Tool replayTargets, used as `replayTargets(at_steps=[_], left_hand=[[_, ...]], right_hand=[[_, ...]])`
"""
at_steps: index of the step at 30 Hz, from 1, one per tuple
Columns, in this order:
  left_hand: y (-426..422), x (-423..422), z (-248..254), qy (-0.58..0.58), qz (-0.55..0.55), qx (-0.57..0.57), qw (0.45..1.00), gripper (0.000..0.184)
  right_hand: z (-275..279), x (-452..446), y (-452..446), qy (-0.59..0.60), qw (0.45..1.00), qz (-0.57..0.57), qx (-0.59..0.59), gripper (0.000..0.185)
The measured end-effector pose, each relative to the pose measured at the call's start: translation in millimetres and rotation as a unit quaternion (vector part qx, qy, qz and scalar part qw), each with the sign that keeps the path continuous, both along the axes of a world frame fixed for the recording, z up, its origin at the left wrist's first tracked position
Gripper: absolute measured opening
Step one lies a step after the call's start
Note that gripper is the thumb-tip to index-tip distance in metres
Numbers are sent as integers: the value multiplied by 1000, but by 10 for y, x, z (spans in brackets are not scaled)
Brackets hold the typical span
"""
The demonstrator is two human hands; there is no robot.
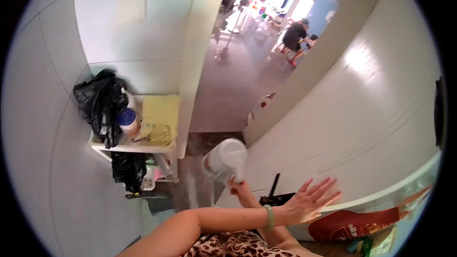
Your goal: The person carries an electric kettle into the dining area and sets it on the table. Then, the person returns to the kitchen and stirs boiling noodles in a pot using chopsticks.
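Note:
My left arm, with a pale green bangle (269, 216) at the wrist, crosses over my right arm. The fingers of my left hand (309, 201) are spread beside the large white door (328, 147); whether they touch it I cannot tell. Lower and further left, my right hand (235, 186) is closed on the handle of a white jug (226, 158), held over the floor near the doorway. The jug's rounded white end faces up toward me. Only part of my right hand shows.
At left, a white shelf cart (133, 147) holds a black plastic bag (102, 100), a blue-lidded container (127, 118), a yellow cloth (159, 109) and scissors. A red bag (354, 223) lies low at right. Beyond the doorway, a person (295, 35) bends forward.

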State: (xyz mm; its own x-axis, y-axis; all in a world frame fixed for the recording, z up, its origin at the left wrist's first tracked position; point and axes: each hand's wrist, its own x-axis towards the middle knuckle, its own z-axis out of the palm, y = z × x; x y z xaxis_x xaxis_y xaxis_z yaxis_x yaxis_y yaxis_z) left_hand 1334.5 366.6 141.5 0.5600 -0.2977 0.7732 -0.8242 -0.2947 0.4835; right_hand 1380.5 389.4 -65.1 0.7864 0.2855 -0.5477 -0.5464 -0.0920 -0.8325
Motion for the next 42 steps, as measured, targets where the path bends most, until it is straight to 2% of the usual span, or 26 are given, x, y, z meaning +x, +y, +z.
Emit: replayTargets(at_steps=[2, 3, 4, 6, 7, 8, 10, 11, 13, 14, 17, 19, 22, 23, 24, 25, 26, 27, 29, 30, 33, 35, 36, 37, 40, 42], left_hand=[[180, 42, -52, -21, 24, -5, 999, 92], [293, 90, -68, -31, 30, -2, 999, 91], [472, 145, -64, -2, 32, 14, 999, 83], [869, 246, -42, 27, 152, 56, 986, 76], [1135, 328, -9, 43, 192, 64, 978, 73], [1416, 389, 17, 57, 226, 71, 970, 71], [1959, 554, 41, 220, 270, 37, 937, 70], [2190, 597, 53, 120, 350, 1, 929, 69], [2698, 776, 155, 37, 415, -29, 909, 72], [2869, 827, 292, 34, 465, -32, 884, 71], [3225, 1146, 505, -45, 555, -86, 826, 64], [3316, 1456, 669, -100, 603, -67, 788, 58], [3555, 1757, 606, -148, 660, -41, 736, 52], [3643, 1760, 517, -174, 664, -50, 725, 49], [3657, 1718, 363, -200, 697, -60, 686, 48], [3783, 1513, 229, -187, 631, -15, 753, 47], [3662, 1503, 259, -114, 540, -1, 834, 38], [3413, 1701, 408, 4, 527, 28, 849, 28], [3195, 2136, 534, 254, 445, 53, 857, 15], [3139, 2368, 574, 362, 405, 65, 837, 14], [3274, 2831, 355, 560, 316, -11, 766, 27], [3435, 3048, 5, 530, 282, -48, 798, 31], [3417, 3207, -82, 511, 322, -121, 788, 22], [3423, 3322, -138, 525, 314, -215, 761, 25], [3569, 3646, -456, 529, 296, -317, 729, 29], [3670, 3853, -612, 538, 285, -337, 718, 29]], right_hand=[[-155, 244, 17, -19, 1000, -18, -16, 22], [-13, 314, 64, -43, 999, -3, 2, 24], [-24, 436, 88, -39, 999, -19, 10, 24], [-242, 745, 158, -50, 997, -48, -42, 21], [-355, 987, 159, -9, 996, -5, -92, 24], [-508, 1132, 201, -19, 999, -11, -38, 30], [-611, 1471, 247, -60, 996, -24, 54, 42], [-598, 1598, 304, -65, 997, -32, 29, 42], [-422, 1860, 521, -78, 996, -37, -27, 42], [-390, 1977, 640, -93, 990, -101, -20, 22], [-312, 2451, 709, -64, 993, -80, 66, 23], [-386, 2887, 755, -62, 994, -74, 60, 24], [-415, 3460, 871, -46, 994, -82, 57, 24], [-551, 3618, 931, -41, 996, -62, 48, 28], [-699, 3819, 959, -44, 997, -44, 41, 35], [-774, 4065, 1025, -45, 998, -26, 35, 43], [-754, 4306, 1051, -49, 998, -22, 32, 41], [-727, 4480, 1059, -53, 998, -15, 26, 40], [-667, 4833, 1129, -42, 999, -3, 33, 38], [-644, 4982, 1141, -30, 998, -4, 46, 36], [-566, 5467, 1230, -25, 999, 2, 37, 30], [-524, 5760, 1272, -14, 999, 8, 39, 29], [-466, 5888, 1297, -16, 999, 1, 51, 26], [-398, 5999, 1319, -18, 998, -6, 62, 23], [-284, 6386, 1414, -37, 997, -21, 58, 20], [-205, 6642, 1451, -64, 996, -26, 59, 21]])
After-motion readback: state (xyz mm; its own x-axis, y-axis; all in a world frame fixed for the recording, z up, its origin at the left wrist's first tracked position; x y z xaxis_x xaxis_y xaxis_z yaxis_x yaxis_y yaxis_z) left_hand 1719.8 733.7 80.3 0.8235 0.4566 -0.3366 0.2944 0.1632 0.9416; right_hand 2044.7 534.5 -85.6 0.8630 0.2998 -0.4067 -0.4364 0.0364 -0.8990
